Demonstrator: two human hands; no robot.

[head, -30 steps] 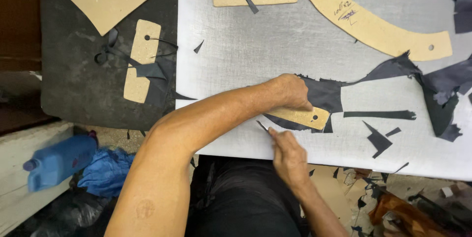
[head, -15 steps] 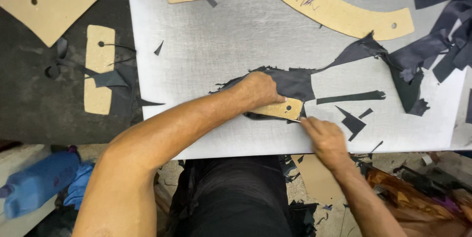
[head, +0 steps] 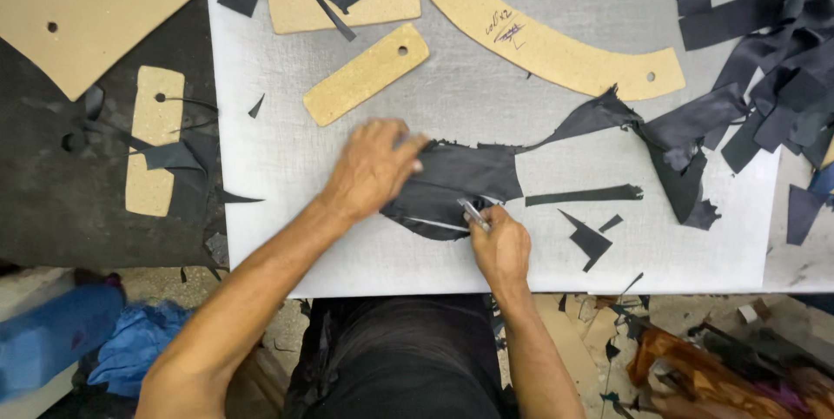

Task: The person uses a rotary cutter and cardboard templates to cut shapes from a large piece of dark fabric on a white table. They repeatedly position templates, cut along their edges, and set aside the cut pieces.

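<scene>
— Leather, dark and thin: that piece [head: 460, 180] lies near the front edge of the white cutting sheet [head: 278, 211], about midway along it. Why is the left hand [head: 372, 169] flat on top of it?

— To pin it, I judge. The fingers are spread and pressed down on the left end of the piece, not curled round anything, so the leather cannot creep while it is cut.

— And the right hand [head: 499, 248]?

— Closed round a slim metal knife [head: 473, 213], held like a pen, tip on the leather's lower edge. A pale line runs along that edge (probably the cut itself, though it is too fine to be sure).

— What about the tan shapes further back?

— Cardboard patterns. A small oblong one with a hole [head: 367, 73] sits just behind the left hand, another oblong [head: 382, 4] lies near the back edge, and a long curved one [head: 539, 37] sweeps toward the right. They are apart from the work, within reach.

— The right corner looks messy.

— Dark strips [head: 764, 63] are heaped there, clear of the blade's path. A narrow sliver [head: 584, 196] and a jagged bit [head: 589, 241] lie right of the knife hand.
</scene>
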